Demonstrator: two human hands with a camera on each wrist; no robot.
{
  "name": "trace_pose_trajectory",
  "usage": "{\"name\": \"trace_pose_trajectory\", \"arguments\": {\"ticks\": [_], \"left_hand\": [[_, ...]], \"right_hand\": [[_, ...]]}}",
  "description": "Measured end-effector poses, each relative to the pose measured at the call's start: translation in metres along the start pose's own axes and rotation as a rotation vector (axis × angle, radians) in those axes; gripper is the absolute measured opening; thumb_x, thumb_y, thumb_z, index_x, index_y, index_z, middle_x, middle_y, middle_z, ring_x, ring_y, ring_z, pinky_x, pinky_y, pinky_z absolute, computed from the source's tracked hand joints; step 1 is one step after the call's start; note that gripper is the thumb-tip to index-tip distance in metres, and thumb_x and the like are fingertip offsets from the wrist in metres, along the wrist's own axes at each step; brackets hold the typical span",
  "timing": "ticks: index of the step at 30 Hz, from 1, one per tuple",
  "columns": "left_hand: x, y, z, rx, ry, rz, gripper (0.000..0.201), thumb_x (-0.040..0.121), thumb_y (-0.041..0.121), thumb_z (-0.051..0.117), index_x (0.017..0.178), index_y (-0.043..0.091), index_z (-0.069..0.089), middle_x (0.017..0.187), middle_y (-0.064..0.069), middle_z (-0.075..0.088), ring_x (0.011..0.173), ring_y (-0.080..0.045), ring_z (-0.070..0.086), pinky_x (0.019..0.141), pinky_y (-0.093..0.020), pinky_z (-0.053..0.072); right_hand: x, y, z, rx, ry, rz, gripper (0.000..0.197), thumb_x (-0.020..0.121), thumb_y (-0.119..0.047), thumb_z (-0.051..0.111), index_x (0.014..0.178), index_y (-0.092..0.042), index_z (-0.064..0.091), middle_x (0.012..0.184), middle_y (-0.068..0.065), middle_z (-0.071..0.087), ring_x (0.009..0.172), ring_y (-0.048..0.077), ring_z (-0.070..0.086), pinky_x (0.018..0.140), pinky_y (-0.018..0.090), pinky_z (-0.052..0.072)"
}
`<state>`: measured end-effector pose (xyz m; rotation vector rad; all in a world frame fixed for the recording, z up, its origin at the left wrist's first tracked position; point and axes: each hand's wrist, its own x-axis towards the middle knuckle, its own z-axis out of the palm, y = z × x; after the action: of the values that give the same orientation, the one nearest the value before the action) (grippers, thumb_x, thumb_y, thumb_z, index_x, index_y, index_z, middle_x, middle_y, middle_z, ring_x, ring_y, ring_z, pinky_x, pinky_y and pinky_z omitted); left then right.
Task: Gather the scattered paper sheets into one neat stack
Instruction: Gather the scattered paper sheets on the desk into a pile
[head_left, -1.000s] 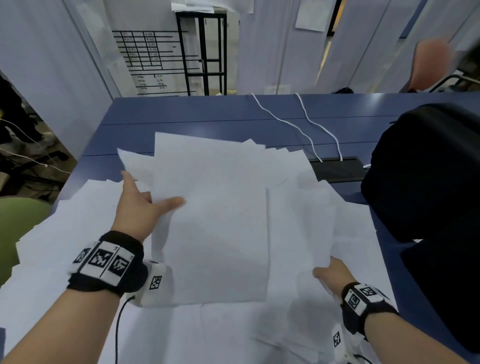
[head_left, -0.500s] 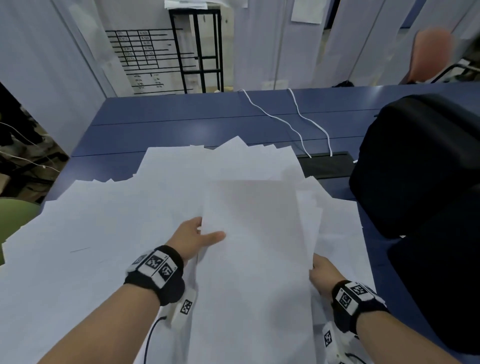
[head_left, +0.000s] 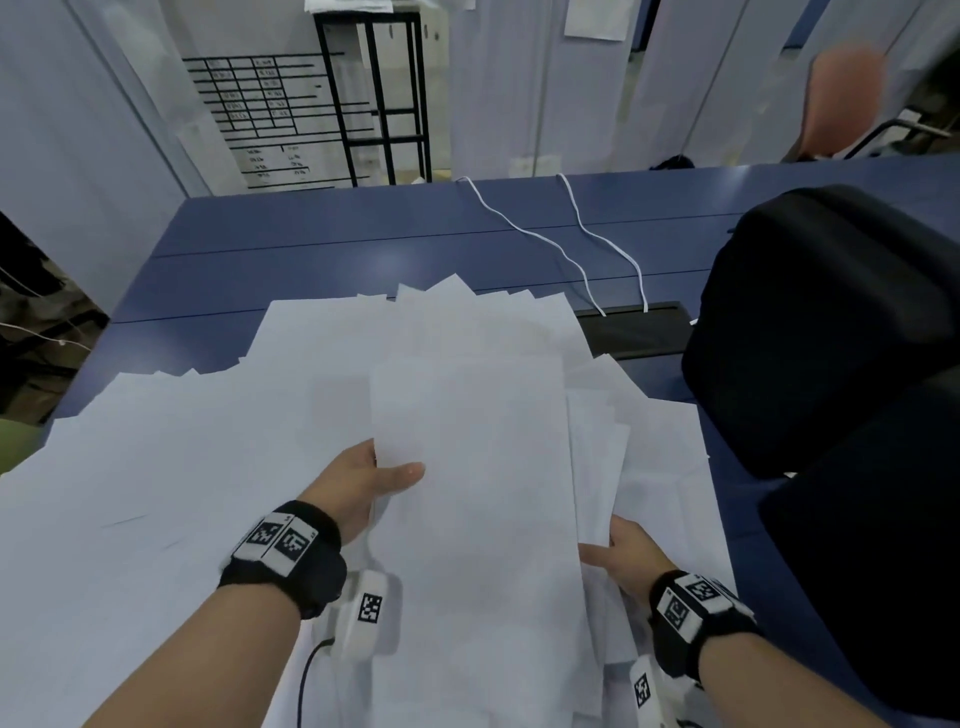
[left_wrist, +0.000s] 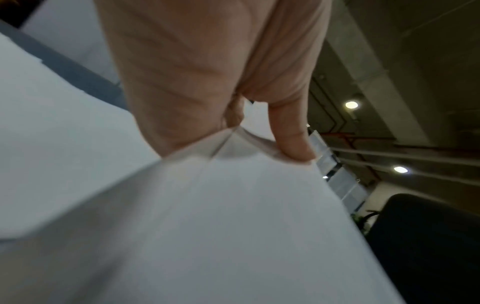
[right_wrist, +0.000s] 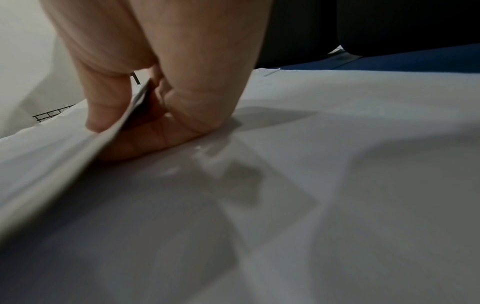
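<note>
Many white paper sheets (head_left: 171, 467) lie spread over the blue table (head_left: 363, 249). A gathered bundle of sheets (head_left: 478, 493) runs lengthwise between my two hands. My left hand (head_left: 374, 475) pinches the bundle's left edge, thumb on top and fingers hidden beneath. In the left wrist view the left hand (left_wrist: 262, 142) nips the bundle's edge (left_wrist: 233, 185). My right hand (head_left: 615, 553) grips the right edge, with its fingers tucked under the sheets. The right wrist view shows the right hand (right_wrist: 122, 127) with thumb above and fingers below the edge of the bundle (right_wrist: 78, 160).
A large black bag (head_left: 831, 322) stands on the table at the right, close to the paper. Two white cables (head_left: 571, 254) run to a black tray (head_left: 634, 332) behind the sheets. A green chair (head_left: 15, 441) is at the left edge, white partitions beyond.
My left hand has carried sheets from the left side over to the centre pile. Both hands now hold one narrow bundle by its two edges; the right hand has shifted only slightly.
</note>
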<state>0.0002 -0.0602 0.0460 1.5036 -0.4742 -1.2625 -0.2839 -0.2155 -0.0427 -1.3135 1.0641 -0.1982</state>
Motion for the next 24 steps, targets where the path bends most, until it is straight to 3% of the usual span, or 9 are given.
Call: {"name": "trace_pose_trajectory", "arguments": {"ticks": [3,8,13,16,18,19,21,23,24], "left_hand": [[0.008,-0.024,-0.011,0.105,0.15,-0.1,0.043,0.073,0.001,0.079,0.113,0.007,0.064,0.111,-0.014,0.072,0.099,-0.028,0.07,0.079,-0.034,0.054],[0.014,-0.047,-0.023,0.476,0.33,-0.14,0.021,0.087,0.009,0.069,0.106,0.011,0.062,0.104,-0.011,0.069,0.099,-0.031,0.065,0.091,-0.042,0.051],[0.003,-0.044,-0.03,0.282,0.37,-0.119,0.017,0.087,0.014,0.07,0.103,0.011,0.065,0.102,-0.007,0.073,0.1,-0.031,0.067,0.096,-0.047,0.05],[0.001,-0.042,-0.024,0.217,0.341,-0.141,0.024,0.084,0.025,0.075,0.101,0.01,0.069,0.098,-0.007,0.075,0.097,-0.029,0.069,0.096,-0.05,0.05],[0.005,-0.042,-0.011,0.275,0.36,-0.16,0.037,0.08,0.036,0.076,0.101,0.006,0.069,0.101,-0.011,0.074,0.097,-0.03,0.068,0.095,-0.046,0.051],[0.008,-0.042,-0.002,0.343,0.396,-0.176,0.046,0.08,0.042,0.075,0.105,0.003,0.068,0.107,-0.014,0.072,0.099,-0.031,0.066,0.095,-0.044,0.051],[0.012,-0.042,0.015,0.48,0.458,-0.23,0.071,0.085,0.051,0.065,0.127,-0.005,0.055,0.131,-0.02,0.059,0.118,-0.034,0.057,0.103,-0.039,0.043],[0.014,-0.041,0.034,0.533,0.423,-0.264,0.08,0.091,0.055,0.053,0.142,-0.005,0.037,0.146,-0.019,0.044,0.132,-0.032,0.045,0.108,-0.037,0.034],[0.015,-0.042,0.042,0.524,0.382,-0.262,0.079,0.093,0.054,0.051,0.144,-0.003,0.033,0.148,-0.017,0.041,0.134,-0.031,0.043,0.109,-0.036,0.033]], "right_hand": [[0.0,0.0,-0.001,0.031,-0.003,0.018,0.029,0.084,0.004,0.067,0.112,-0.006,0.064,0.106,0.007,0.072,0.098,0.02,0.069,0.074,0.023,0.055],[0.004,0.002,-0.003,0.037,-0.013,0.012,0.033,0.084,0.004,0.067,0.116,-0.004,0.062,0.108,0.007,0.07,0.1,0.019,0.067,0.08,0.023,0.055],[0.004,0.002,-0.003,0.008,-0.016,0.016,0.031,0.086,0.002,0.066,0.116,-0.003,0.061,0.11,0.007,0.069,0.099,0.017,0.066,0.08,0.022,0.054],[0.004,0.003,-0.003,-0.013,-0.009,0.033,0.028,0.09,-0.005,0.063,0.118,-0.006,0.06,0.114,0.009,0.068,0.101,0.018,0.066,0.084,0.025,0.054],[0.003,0.001,-0.001,-0.018,0.039,0.06,0.028,0.095,-0.023,0.057,0.121,-0.012,0.059,0.123,0.009,0.064,0.11,0.021,0.062,0.099,0.037,0.048],[0.002,-0.001,-0.001,-0.018,0.07,0.087,0.036,0.097,-0.034,0.052,0.126,-0.013,0.056,0.13,0.007,0.06,0.117,0.023,0.057,0.107,0.041,0.041],[0.001,-0.006,0.0,0.03,0.099,0.161,0.055,0.098,-0.048,0.044,0.138,-0.011,0.046,0.137,0.003,0.051,0.131,0.025,0.045,0.116,0.041,0.028],[-0.002,-0.008,0.001,0.08,0.082,0.162,0.057,0.095,-0.051,0.046,0.136,-0.012,0.048,0.135,0.003,0.054,0.128,0.024,0.049,0.115,0.041,0.03],[-0.003,-0.008,0.002,0.093,0.078,0.13,0.048,0.094,-0.046,0.052,0.129,-0.013,0.055,0.131,0.005,0.059,0.121,0.023,0.055,0.112,0.041,0.036]]}}
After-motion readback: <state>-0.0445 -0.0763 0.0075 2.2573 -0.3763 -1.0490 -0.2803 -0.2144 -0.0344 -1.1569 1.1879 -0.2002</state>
